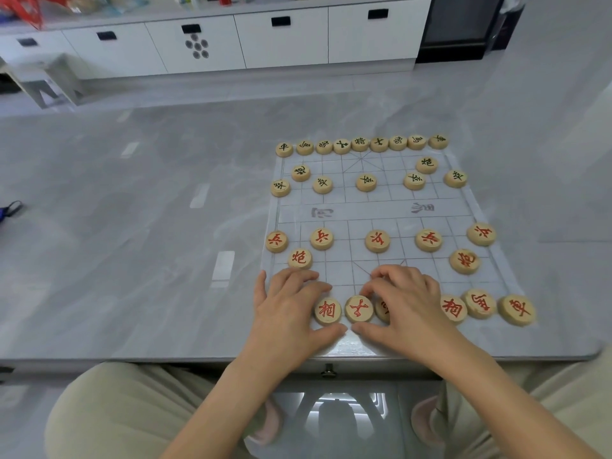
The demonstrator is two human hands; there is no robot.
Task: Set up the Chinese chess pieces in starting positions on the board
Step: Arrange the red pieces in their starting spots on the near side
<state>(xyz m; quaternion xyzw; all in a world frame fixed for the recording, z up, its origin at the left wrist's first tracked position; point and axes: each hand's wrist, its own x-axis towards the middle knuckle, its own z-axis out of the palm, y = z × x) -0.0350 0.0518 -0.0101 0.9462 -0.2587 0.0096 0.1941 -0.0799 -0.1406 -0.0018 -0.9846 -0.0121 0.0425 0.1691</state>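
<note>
The left hand (pixel 287 304) and right hand (pixel 404 301) are laid palm-down over the near row, fingers spread (nothing is gripped). Round wooden pieces (pixel 359 309) are marked red.

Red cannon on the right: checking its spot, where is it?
The right red cannon sits near the board's right edge, between the rightmost red soldier and the near row.
</note>
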